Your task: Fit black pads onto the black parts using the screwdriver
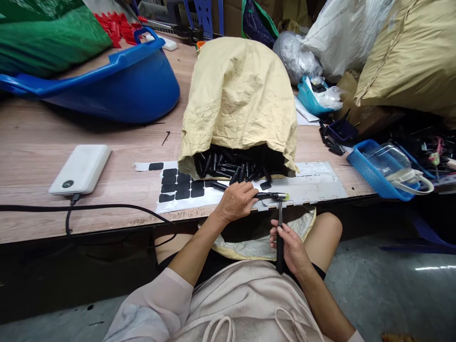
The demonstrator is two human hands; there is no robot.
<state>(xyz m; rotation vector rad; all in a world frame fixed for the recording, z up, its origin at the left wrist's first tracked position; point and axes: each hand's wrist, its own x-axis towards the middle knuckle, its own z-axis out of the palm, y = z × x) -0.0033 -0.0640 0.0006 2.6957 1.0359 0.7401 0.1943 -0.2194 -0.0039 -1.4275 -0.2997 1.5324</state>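
Observation:
My left hand [237, 202] grips a slim black rod [269, 195] with a yellow-green tip, lying flat at the table's front edge on a pale sheet [313, 187]. My right hand [290, 247], below the edge over my lap, holds a small black-handled hammer [280, 223] upright, its head touching the rod's tip. Just behind, a tan woven sack [238, 95] lies open with several black rods [231, 166] spilling from its mouth. Black rounded stickers [180, 185] sit on a white sheet to the left.
A white power bank [81, 168] with a black cable [107, 207] lies at left. A blue basin [117, 85] stands at the back left, a blue basket [370, 173] holding a clear container at right. Bags and sacks crowd the back right. A sack [256, 247] rests in my lap.

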